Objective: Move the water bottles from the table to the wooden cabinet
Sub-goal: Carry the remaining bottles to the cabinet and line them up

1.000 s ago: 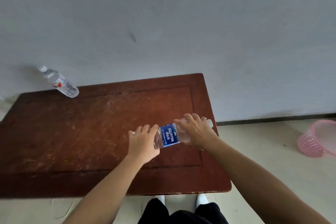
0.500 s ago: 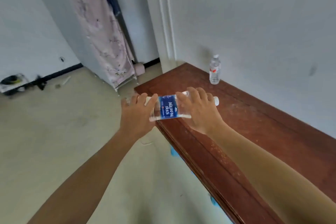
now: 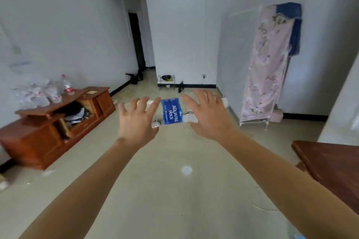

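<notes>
I hold a clear water bottle (image 3: 172,110) with a blue label sideways at chest height over the floor. My left hand (image 3: 136,122) grips its base end and my right hand (image 3: 207,116) grips its cap end, fingers spread over the top; the thumbs are hidden. The low wooden cabinet (image 3: 38,137) stands against the left wall, ahead and to the left of the hands. On its top stand a red-labelled bottle (image 3: 67,85) and several more clear bottles (image 3: 35,95). A corner of the brown table (image 3: 334,165) shows at the right edge.
Bare floor lies between me and the cabinet. A cloth-covered wardrobe rack (image 3: 266,64) stands at the right wall, a small shoe rack (image 3: 166,80) by the far wall, and a dark doorway (image 3: 136,40) opens beyond.
The view has swung left from the table to the room and cabinet. Both hands have carried the bottle off the table, and their fingers now spread wider.
</notes>
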Motion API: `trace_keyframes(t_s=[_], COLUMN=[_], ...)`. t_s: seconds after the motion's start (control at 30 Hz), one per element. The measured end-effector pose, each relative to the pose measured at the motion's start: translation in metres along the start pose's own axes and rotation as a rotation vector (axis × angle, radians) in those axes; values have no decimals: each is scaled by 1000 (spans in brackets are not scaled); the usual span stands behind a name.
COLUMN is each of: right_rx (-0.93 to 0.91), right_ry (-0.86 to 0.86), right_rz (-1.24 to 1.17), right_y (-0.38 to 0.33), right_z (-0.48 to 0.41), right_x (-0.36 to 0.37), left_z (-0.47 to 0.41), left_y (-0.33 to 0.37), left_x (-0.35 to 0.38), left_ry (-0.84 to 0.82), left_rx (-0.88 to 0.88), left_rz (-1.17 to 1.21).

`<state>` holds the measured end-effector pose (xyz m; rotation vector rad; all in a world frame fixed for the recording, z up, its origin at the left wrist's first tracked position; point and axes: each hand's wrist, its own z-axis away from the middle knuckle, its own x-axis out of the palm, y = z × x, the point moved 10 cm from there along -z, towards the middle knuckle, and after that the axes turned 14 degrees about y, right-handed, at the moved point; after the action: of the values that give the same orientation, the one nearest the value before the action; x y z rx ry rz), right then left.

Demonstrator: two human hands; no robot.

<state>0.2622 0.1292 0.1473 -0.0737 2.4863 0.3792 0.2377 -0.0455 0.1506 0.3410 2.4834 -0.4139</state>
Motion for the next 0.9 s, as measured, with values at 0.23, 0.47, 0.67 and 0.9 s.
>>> trace_keyframes(t_s=[0.23, 0.47, 0.67, 0.9], right_rx=[-155, -275, -254, -310], right_ry=[53, 127, 99, 94], right_rz=[-239, -388, -488, -550], right_y=[-173, -308, -393, -502], right_z=[-126, -225, -320, -457], right_x=[73, 168, 279, 355], left_z=[37, 61, 37, 7], left_y=[-203, -365, -501, -669], left_x=[15, 74, 159, 210], left_ry=[-28, -37, -118, -110], left_rx=[-166, -238, -242, -314], left_rz=[-185, -322, -411, -472])
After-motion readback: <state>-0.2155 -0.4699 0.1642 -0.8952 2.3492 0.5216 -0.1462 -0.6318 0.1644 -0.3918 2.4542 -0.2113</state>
